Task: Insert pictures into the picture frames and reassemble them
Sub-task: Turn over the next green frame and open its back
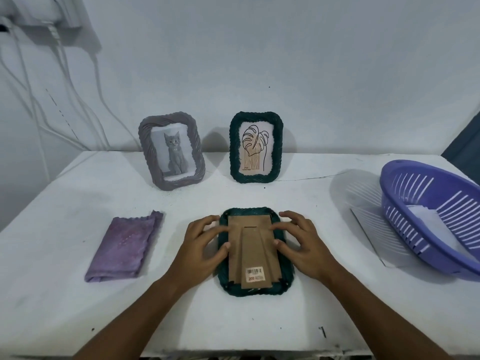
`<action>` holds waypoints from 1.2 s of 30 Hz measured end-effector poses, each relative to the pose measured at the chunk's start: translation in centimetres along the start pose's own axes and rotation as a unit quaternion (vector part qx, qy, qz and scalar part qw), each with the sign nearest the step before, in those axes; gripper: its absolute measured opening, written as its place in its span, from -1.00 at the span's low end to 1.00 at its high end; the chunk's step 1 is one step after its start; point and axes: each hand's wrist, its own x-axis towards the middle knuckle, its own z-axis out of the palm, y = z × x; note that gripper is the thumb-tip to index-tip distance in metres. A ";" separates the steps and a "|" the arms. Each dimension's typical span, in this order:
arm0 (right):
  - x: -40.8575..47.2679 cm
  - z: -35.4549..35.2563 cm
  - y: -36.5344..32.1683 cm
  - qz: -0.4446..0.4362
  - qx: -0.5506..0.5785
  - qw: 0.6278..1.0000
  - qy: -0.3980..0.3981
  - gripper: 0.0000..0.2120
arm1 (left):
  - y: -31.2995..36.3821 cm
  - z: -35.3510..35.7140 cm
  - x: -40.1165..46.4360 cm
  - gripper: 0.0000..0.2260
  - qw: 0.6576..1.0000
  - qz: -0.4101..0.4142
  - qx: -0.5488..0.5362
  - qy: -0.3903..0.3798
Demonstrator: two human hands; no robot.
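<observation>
A dark green frame [285, 287] lies face down at the front middle of the white table [259, 193]. Its brown cardboard back [253, 245], with a folded stand and a barcode sticker, fills the opening. My left hand [201, 245] rests on the frame's left side, thumb touching the cardboard's left edge. My right hand [302, 241] rests on the right side, fingers spread and thumb on the cardboard's right edge. Two frames stand upright at the back: a grey frame [171, 150] with a cat picture and a green frame [255, 148] with a leaf drawing.
A folded purple cloth [124, 246] lies to the left of my hands. A purple slotted basket [431, 211] with white paper inside sits at the right edge, on a thin clear sheet [374, 237]. White cables [59, 100] hang down the wall at the back left.
</observation>
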 end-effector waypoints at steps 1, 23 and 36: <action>-0.9 -0.2 0.0 -0.017 -0.006 1.000 -0.002 -0.78 | 0.2 -0.2 -0.8 -0.72 1.000 0.020 -0.003 0.005; -5.8 -0.4 0.1 -0.144 -0.030 0.989 -0.035 -0.69 | 1.6 -0.4 -4.8 -0.70 0.995 0.093 -0.022 -0.041; -5.7 -0.4 0.0 -0.142 -0.012 0.988 -0.057 -0.77 | 1.7 -0.4 -4.8 -0.77 0.995 0.065 -0.046 -0.063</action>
